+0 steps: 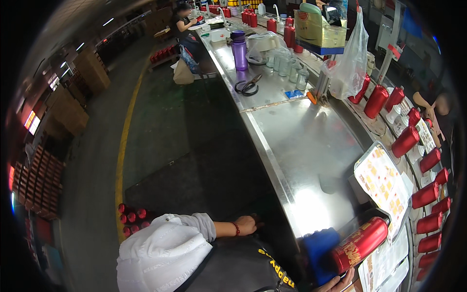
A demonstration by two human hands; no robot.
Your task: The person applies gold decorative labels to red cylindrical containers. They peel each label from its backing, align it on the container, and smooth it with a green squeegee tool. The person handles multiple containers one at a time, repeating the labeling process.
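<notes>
A red metal bottle [361,244] with gold printing lies tilted at the lower right, over a blue pad [318,253] by the bench edge. My right hand [340,282] grips its lower end, and only some of the fingers show at the picture's bottom edge. My left hand [247,225], with a red bracelet at the wrist, is in front of my dark apron, short of the bench. Its fingers fade into shadow, so their pose is unclear. Just beyond the bottle, a sheet of printed decals [382,177] leans at a slant, with more white sheets [386,265] beneath.
The steel bench [296,141] runs away from me, carrying scissors [248,86], a purple bottle [239,51] and glass jars [294,70]. Red bottles [405,141] line the conveyor on the right. More red bottles [131,216] stand low at left. Another person [185,24] works far off.
</notes>
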